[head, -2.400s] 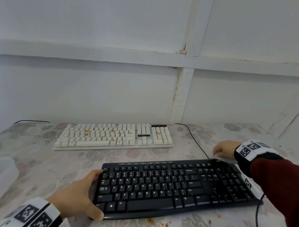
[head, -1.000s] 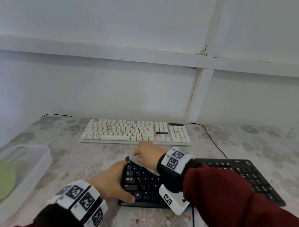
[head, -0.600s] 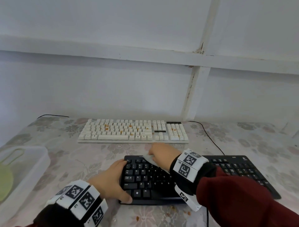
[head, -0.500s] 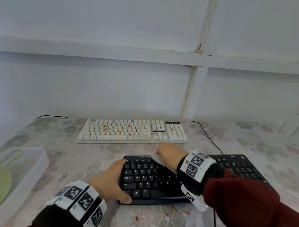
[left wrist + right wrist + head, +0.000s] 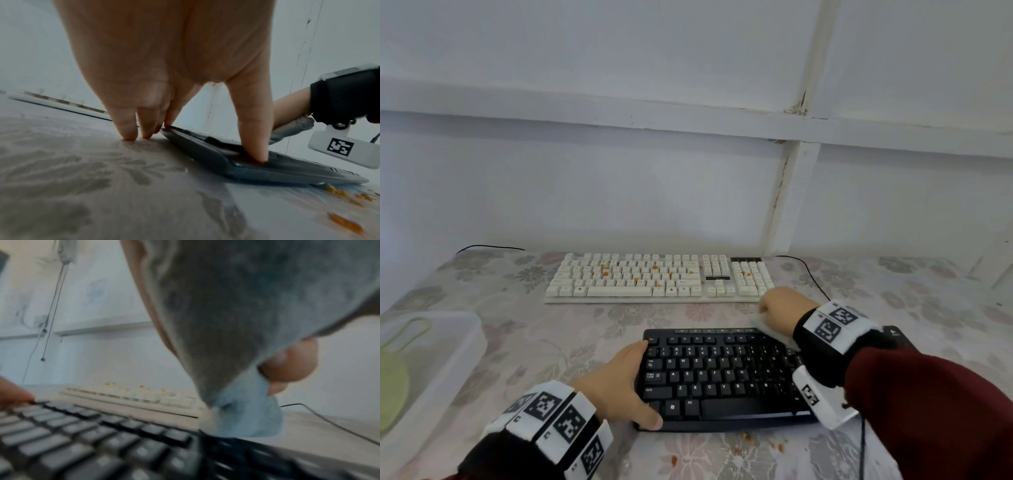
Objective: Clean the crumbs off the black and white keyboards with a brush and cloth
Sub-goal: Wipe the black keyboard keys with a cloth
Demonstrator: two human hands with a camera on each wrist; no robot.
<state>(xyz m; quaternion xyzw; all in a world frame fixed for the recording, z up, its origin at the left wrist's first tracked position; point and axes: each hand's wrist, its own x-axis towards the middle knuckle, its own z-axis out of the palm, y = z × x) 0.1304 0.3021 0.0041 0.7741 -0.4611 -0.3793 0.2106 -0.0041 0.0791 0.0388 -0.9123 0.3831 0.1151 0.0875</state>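
Observation:
The black keyboard (image 5: 722, 373) lies near the table's front edge, and the white keyboard (image 5: 654, 279) sits behind it with orange crumbs on its keys. My left hand (image 5: 633, 383) braces the black keyboard's left end: thumb (image 5: 255, 142) pressed on its front corner, straight fingers (image 5: 127, 126) on the table by its back corner. My right hand (image 5: 780, 308) grips a pale blue-grey cloth (image 5: 767, 330) bunched against the black keyboard's top edge, right of the middle. The cloth (image 5: 246, 415) hangs below my curled fingers. No brush is in view.
Orange crumbs (image 5: 760, 442) lie on the flowered tablecloth in front of the black keyboard. A clear plastic tub (image 5: 448, 342) holding a green item (image 5: 390, 394) stands at the left. A black cable (image 5: 811, 277) runs behind the keyboards. A white wall closes off the back.
My right hand with the cloth has slid rightward along the black keyboard's top rows, from its left end to past the middle. The left hand has kept its place.

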